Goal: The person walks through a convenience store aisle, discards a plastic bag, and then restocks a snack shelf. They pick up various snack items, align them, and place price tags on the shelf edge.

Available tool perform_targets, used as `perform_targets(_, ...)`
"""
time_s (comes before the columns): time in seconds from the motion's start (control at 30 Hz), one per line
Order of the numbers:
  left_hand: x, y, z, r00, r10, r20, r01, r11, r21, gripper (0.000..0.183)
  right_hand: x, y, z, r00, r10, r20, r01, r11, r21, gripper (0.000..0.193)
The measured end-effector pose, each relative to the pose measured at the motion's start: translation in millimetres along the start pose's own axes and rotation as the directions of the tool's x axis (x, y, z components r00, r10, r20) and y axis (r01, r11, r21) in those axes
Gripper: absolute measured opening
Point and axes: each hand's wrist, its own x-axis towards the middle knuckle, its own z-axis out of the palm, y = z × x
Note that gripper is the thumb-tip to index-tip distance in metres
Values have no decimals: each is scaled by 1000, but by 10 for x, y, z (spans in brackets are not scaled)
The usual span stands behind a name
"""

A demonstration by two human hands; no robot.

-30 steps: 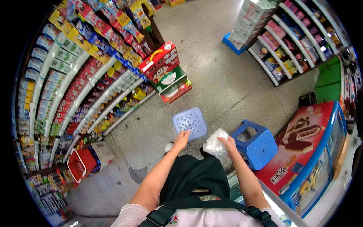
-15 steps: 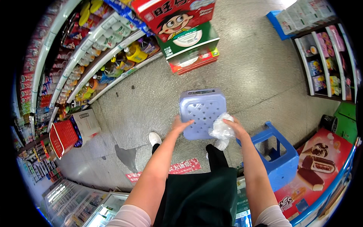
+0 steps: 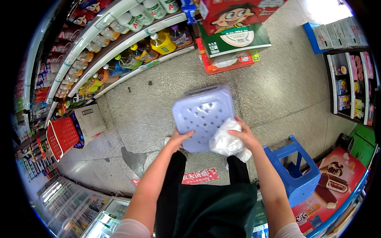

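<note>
A pale purple plastic stool [image 3: 204, 113] with small holes in its seat is in front of me, tilted and turned slightly. My left hand [image 3: 175, 141] grips its left edge, thumb on top of the seat and the other fingers hidden beneath the side. At the right edge my right hand [image 3: 246, 135] holds a crumpled white plastic bag [image 3: 224, 139] against the stool. Whether those fingers also grasp the rim, I cannot tell. The stool's legs are hidden under the seat.
A blue stool [image 3: 295, 170] stands right of my right forearm. Stacked cartons [image 3: 238, 37] stand ahead, beside shelves of bottles [image 3: 131, 55]. At the left are a red basket [image 3: 63, 137] and a cardboard box [image 3: 90, 119]. A small snack rack [image 3: 351, 87] stands far right.
The purple stool has come nearer, shifted left and turned slightly counterclockwise in both hands. The plastic bag has moved with it, and my view has shifted.
</note>
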Motion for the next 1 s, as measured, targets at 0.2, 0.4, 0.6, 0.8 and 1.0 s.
perform_targets(0.2,44,904,-1061,983,-94,-158,114,986,120,92,931,-256,969,986,-121,114,128,990,-58,75)
perform_targets(0.4,682,1294,-1405,981,30,-190,19,969,248,104,1630,-461,1313,987,-161,8,161,983,-84,78)
perform_targets(0.6,685,1335,-1340,961,31,-274,18,985,173,98,1674,-535,1538,979,-179,-102,163,975,-148,82)
perform_targets(0.8,853,819,-1329,643,547,-535,127,614,779,94,1162,-180,1476,933,-300,-200,295,954,-54,77)
perform_targets(1.0,-113,680,105,670,690,-273,-152,487,860,91,-356,239,1068,928,-109,-356,182,967,179,67)
